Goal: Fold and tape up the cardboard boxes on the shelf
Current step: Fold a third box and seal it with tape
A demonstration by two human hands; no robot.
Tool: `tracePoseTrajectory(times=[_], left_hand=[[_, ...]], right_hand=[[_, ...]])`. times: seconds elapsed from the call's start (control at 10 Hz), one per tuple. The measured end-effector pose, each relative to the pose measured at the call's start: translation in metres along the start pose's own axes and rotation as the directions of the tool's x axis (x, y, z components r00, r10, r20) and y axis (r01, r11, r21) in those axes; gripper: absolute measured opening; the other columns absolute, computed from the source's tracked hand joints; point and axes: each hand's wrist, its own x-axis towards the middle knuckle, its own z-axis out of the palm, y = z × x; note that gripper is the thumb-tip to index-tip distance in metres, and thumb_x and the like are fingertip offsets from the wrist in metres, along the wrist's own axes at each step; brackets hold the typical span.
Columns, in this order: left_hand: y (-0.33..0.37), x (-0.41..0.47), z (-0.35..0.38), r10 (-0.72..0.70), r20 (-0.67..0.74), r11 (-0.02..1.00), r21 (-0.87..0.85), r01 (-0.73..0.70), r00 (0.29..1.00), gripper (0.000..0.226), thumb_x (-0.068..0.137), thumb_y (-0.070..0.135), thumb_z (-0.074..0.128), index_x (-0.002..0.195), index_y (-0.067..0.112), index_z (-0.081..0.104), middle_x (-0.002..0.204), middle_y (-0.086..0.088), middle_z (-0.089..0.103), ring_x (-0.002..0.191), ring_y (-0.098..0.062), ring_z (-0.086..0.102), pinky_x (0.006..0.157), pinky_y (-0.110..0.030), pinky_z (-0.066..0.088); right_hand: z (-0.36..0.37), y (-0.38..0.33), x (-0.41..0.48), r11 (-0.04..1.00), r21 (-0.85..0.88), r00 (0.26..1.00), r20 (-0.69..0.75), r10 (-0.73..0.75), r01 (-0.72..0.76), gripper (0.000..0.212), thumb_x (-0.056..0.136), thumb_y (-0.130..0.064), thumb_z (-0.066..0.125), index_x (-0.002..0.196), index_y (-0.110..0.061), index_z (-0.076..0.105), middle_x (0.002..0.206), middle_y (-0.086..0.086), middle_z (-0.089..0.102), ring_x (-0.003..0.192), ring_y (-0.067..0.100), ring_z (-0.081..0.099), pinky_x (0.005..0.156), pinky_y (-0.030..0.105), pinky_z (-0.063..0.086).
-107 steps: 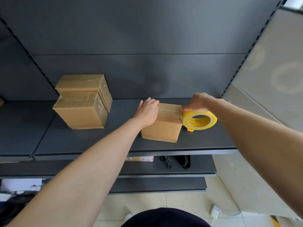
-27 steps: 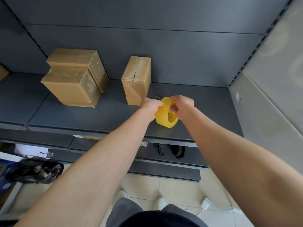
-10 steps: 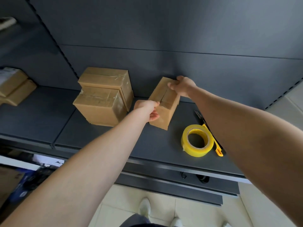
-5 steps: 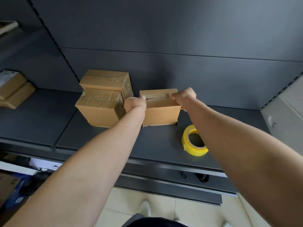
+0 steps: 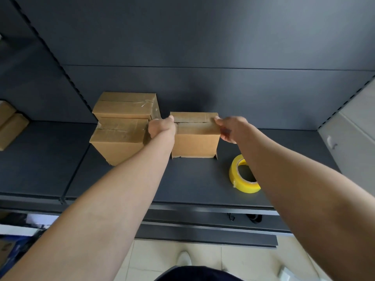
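A small taped cardboard box (image 5: 194,142) stands upright on the dark shelf (image 5: 182,179), a little right of two stacked taped boxes (image 5: 121,126). My left hand (image 5: 161,127) grips the small box's upper left edge, wedged between it and the stack. My right hand (image 5: 231,127) grips its upper right edge, thumb on top. A yellow roll of tape (image 5: 242,175) lies on the shelf to the right, partly behind my right forearm.
More cardboard boxes (image 5: 10,124) sit at the far left on the neighbouring shelf bay. A lower shelf (image 5: 203,232) juts out below, with dark items on it. A grey wall panel (image 5: 355,142) closes the right side. Tiled floor lies below.
The small box has been turned from tilted on end to flat and upright and sits close beside the stack. Both hands stay on its upper edges. The tape roll has not moved.
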Motion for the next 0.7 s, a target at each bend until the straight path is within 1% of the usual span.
tracePoseTrajectory(times=[0.1,0.2,0.3,0.4,0.5,0.6,0.7], left_hand=[[0.001,0.008,-0.001,-0.022,0.047,0.999,-0.028,0.023,0.999,0.035,0.094,0.019,0.053,0.124,0.003,0.054,0.126,-0.013,0.059,0.101,-0.024,0.061,0.075,-0.029,0.049],[-0.002,0.011,0.000,0.016,0.017,1.000,0.009,-0.016,1.000,0.031,0.095,0.021,0.053,0.119,0.001,0.055,0.118,-0.013,0.062,0.098,-0.023,0.062,0.069,-0.024,0.047],[-0.001,0.011,0.002,0.044,0.070,0.999,0.003,-0.044,0.997,0.047,0.090,0.044,0.058,0.115,0.005,0.056,0.102,-0.008,0.063,0.090,-0.024,0.062,0.070,-0.030,0.049],[0.000,0.015,0.002,0.075,0.121,0.994,0.075,-0.084,0.990,0.050,0.085,0.046,0.065,0.114,0.006,0.059,0.110,-0.008,0.064,0.099,-0.027,0.063,0.080,-0.035,0.052],[0.000,0.019,0.003,0.095,0.121,0.993,0.063,-0.104,0.988,0.034,0.089,0.038,0.062,0.100,0.005,0.063,0.101,-0.008,0.066,0.093,-0.027,0.064,0.070,-0.031,0.048],[0.003,0.020,0.003,0.094,0.086,0.994,0.038,-0.098,0.992,0.029,0.094,0.031,0.056,0.104,0.005,0.065,0.107,-0.010,0.067,0.094,-0.027,0.064,0.072,-0.030,0.048],[0.006,0.021,0.000,0.095,0.083,0.991,0.083,-0.101,0.992,0.030,0.097,0.026,0.050,0.113,0.003,0.062,0.115,-0.011,0.065,0.103,-0.028,0.063,0.074,-0.028,0.047]], right_hand=[[-0.001,0.003,-0.001,0.996,0.071,0.997,0.041,0.058,-0.060,0.026,0.080,-0.027,0.076,0.088,-0.012,0.055,0.076,0.000,0.063,0.063,0.011,0.059,0.048,0.023,0.046],[0.004,0.004,0.000,0.992,0.125,0.999,-0.020,0.038,-0.035,0.026,0.084,-0.026,0.072,0.098,-0.011,0.056,0.079,0.000,0.061,0.065,0.010,0.058,0.041,0.021,0.043],[0.010,0.007,0.000,0.984,0.179,0.997,-0.076,0.026,-0.011,0.021,0.088,-0.023,0.068,0.099,-0.010,0.057,0.078,0.002,0.060,0.063,0.012,0.057,0.032,0.014,0.039],[0.013,0.012,-0.002,0.970,0.241,0.996,-0.068,0.056,-0.039,0.021,0.085,-0.024,0.071,0.092,-0.010,0.057,0.073,0.002,0.062,0.060,0.012,0.059,0.033,0.017,0.042],[0.013,0.015,0.001,0.968,0.248,0.995,-0.081,0.065,-0.043,0.027,0.085,-0.027,0.072,0.079,-0.011,0.052,0.069,0.001,0.060,0.059,0.009,0.058,0.047,0.022,0.051],[0.013,0.022,0.005,0.964,0.263,0.999,-0.027,-0.031,0.037,0.022,0.094,-0.013,0.058,0.075,-0.012,0.047,0.074,0.001,0.053,0.055,0.006,0.056,0.052,0.014,0.050],[0.011,0.028,0.005,0.950,0.303,0.995,0.036,-0.091,0.075,0.019,0.093,0.007,0.047,0.084,-0.010,0.051,0.083,0.003,0.052,0.066,0.009,0.053,0.045,0.011,0.046]])
